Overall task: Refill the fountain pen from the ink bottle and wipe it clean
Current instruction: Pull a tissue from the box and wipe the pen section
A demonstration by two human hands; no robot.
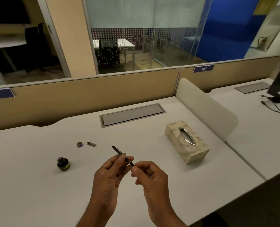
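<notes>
The slim dark fountain pen (118, 152) slants above the smooth white worktop (37, 194), tip pointing away. My left hand (109, 176) pinches its middle and my right hand (150, 176) pinches its near end. The squat dark ink bottle (63, 164) stands left of my left hand. A patterned oblong tissue box (186, 141) lies beyond my right.

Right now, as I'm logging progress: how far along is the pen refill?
Done: the ink bottle stands open, its lid and the pen cap lying apart on the desk. In hand: left hand and right hand both pinch the pen. Left: wiping, as no tissue is out of the tissue box; whether it is filled is unclear.
</notes>
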